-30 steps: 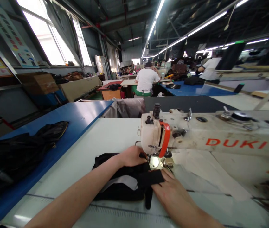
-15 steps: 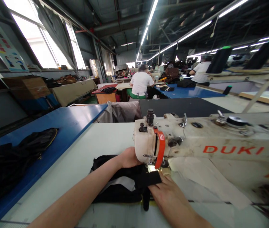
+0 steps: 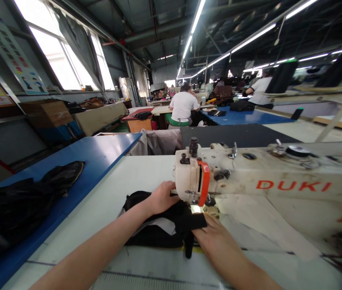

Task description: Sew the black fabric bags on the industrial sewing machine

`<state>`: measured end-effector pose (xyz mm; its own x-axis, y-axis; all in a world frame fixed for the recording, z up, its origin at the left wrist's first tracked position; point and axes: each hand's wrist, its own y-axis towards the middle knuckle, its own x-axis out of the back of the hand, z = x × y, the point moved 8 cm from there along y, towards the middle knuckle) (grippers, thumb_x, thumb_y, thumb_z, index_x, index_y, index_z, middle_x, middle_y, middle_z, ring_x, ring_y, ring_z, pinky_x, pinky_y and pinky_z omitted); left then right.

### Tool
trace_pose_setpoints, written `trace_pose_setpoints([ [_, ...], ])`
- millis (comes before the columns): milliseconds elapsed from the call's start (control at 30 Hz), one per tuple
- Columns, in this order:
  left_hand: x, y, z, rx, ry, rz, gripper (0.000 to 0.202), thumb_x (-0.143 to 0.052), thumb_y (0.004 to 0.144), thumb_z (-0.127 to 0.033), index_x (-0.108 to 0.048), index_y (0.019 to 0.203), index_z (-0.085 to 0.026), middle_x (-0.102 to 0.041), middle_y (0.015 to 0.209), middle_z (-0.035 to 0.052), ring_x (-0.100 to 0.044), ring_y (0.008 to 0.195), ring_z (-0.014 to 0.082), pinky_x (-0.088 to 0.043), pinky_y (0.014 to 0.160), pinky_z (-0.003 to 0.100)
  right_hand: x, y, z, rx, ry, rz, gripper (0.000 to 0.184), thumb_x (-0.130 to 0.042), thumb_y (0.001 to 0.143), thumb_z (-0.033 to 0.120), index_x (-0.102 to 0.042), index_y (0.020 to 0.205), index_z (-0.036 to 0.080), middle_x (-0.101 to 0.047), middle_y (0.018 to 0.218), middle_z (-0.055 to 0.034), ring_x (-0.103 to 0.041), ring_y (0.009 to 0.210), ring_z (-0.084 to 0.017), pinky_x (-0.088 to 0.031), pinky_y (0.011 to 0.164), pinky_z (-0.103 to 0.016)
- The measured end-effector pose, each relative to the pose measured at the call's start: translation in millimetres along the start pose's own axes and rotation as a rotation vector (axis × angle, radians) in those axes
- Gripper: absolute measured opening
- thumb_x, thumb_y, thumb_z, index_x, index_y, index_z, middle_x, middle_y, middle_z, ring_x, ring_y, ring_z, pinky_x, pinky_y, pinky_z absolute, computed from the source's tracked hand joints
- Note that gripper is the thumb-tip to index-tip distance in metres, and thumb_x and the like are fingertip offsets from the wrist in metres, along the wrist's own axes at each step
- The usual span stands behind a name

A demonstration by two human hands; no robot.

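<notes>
A black fabric piece with a zipper edge and a pale grey patch lies under the head of a white sewing machine. My left hand grips the far part of the fabric, just left of the machine head, its fingers curled and partly hidden. Close to the lit needle area, my right hand holds the end of a black strip that lies across the piece. The strip's far end runs into the dark fabric, where I cannot trace it. A short black tab hangs at the near edge.
A pale sheet lies under the machine arm. Printed ruler marks run along the near table. Dark fabric is heaped on the blue table at left. A person in a white shirt sits ahead. Black thread cones stand at right.
The view has turned slightly left. My left hand has drawn back a little from the machine head, and more of its fingers show. My right hand stays at the strip.
</notes>
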<state>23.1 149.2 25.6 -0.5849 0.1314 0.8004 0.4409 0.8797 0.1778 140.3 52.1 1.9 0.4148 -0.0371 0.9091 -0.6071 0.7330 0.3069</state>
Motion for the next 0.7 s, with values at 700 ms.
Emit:
trace_pose_setpoints([
  [700, -0.2, -75.2, -32.3, 0.069, 0.326, -0.190, 0.019, -0.048, 0.084, -0.017, -0.052, 0.066, -0.017, -0.058, 0.071, 0.0034, -0.056, 0.072, 0.0171, -0.044, 0.064, 0.027, 15.6, -17.0, 26.2, 0.098, 0.076, 0.064, 0.025, -0.041, 0.089, 0.009, -0.059, 0.106, 0.014, -0.060, 0.120, -0.0106, -0.051, 0.116, -0.019, -0.039, 0.102, -0.036],
])
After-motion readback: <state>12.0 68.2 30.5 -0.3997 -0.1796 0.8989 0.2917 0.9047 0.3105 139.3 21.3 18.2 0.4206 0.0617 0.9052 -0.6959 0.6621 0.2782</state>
